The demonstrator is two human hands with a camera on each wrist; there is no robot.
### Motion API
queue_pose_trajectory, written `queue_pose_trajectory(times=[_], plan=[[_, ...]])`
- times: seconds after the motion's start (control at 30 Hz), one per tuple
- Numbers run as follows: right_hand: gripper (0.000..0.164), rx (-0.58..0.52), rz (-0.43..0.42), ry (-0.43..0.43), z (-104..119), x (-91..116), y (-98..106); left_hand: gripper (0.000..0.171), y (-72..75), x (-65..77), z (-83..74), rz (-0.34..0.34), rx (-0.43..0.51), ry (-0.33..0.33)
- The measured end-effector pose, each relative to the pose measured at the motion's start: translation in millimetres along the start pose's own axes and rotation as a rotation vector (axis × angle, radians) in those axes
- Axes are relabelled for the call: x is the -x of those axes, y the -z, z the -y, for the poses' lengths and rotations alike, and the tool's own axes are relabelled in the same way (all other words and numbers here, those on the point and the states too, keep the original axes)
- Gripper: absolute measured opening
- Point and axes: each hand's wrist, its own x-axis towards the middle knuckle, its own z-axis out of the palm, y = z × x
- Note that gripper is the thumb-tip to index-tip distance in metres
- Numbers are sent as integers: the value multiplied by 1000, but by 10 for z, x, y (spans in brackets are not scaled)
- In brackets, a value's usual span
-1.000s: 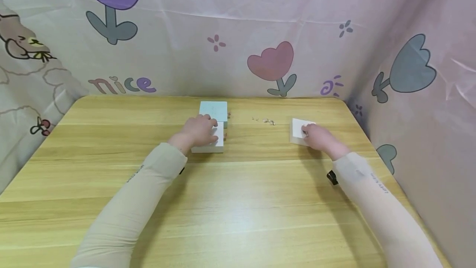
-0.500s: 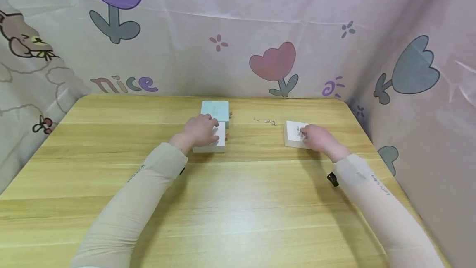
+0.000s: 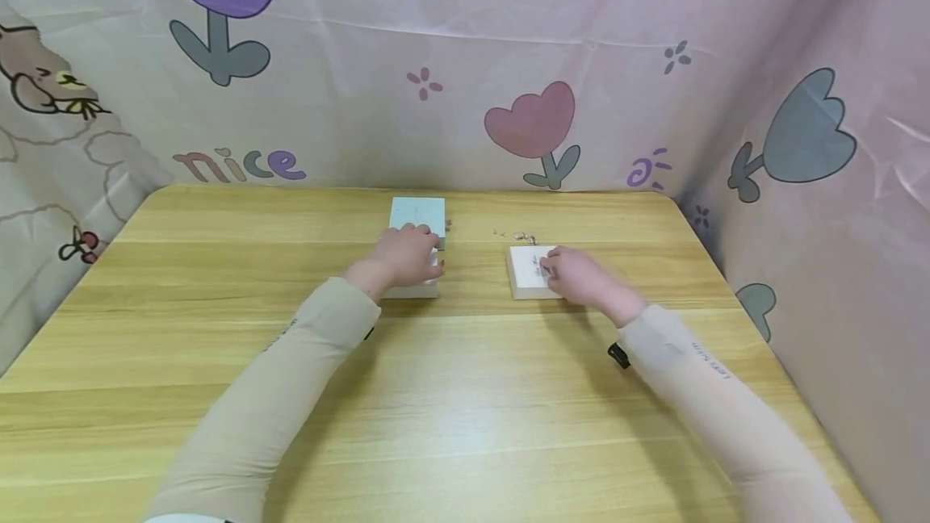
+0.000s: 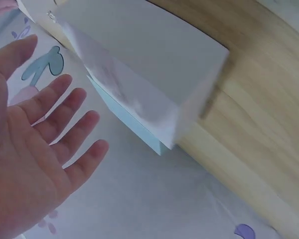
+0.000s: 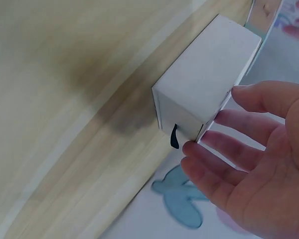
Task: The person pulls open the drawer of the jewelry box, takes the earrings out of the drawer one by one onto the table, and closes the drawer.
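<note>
In the head view my left hand [image 3: 407, 255] is over a white box [image 3: 414, 292] left of centre, hiding most of its top. The left wrist view shows its loosely bent fingers beside the white box [image 4: 139, 45], gripping nothing. Right behind that box lies a pale blue box [image 3: 417, 212]. My right hand [image 3: 577, 274] has its fingertips on top of another white box [image 3: 525, 266], printed with dark lettering. From the right wrist, a short black ribbon tab [image 5: 174, 137] sticks out of this box's end, and the extended fingers rest along its top edge.
Small shiny pieces, apparently jewelry [image 3: 525, 237], lie just behind the right-hand box. The wooden table [image 3: 450, 394] ends at a printed cloth backdrop [image 3: 349, 103] behind and at the right. A black clip-like object [image 3: 618, 355] shows beside the right sleeve.
My right hand has slid its white box leftward over the table, nearer the other boxes. My left hand has shifted slightly right over its white box.
</note>
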Motion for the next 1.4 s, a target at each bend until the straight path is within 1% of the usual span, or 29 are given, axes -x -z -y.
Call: queue_pose_trajectory(times=[0.2, 0.4, 0.57, 0.77, 0.9, 0.97, 1.03, 1.13, 1.2, 1.27, 1.4], plan=[[41, 36, -5, 62, 245, -46, -21, 63, -50, -118, -189, 25, -16, -39], [39, 59, -5, 93, 374, -69, -40, 82, -149, -258, -372, 32, -58, -55], [38, 45, 7, 86, 437, -86, -53, 90, -210, -296, -450, 40, -76, -52], [41, 43, 21, 79, 480, -90, -49, 91, -276, -344, -499, 33, -81, -66], [43, 34, 37, 69, 468, -90, -51, 89, -294, -375, -539, 42, -64, -71], [42, 0, 42, 60, 443, -86, -42, 86, -293, -391, -568, 51, -45, -68], [42, -42, 29, 26, 392, -82, -28, 84, -284, -405, -602, 60, -19, -64], [41, -123, -3, -60, 292, -80, 2, 82, -272, -427, -642, 74, 5, -56], [41, -164, -10, -113, 215, -95, 13, 85, -267, -433, -645, 85, 2, -43], [42, -203, -2, -136, 157, -117, 16, 87, -272, -438, -630, 89, -11, -32], [39, -261, 41, -141, 81, -169, -15, 87, -285, -447, -597, 86, -38, -34]])
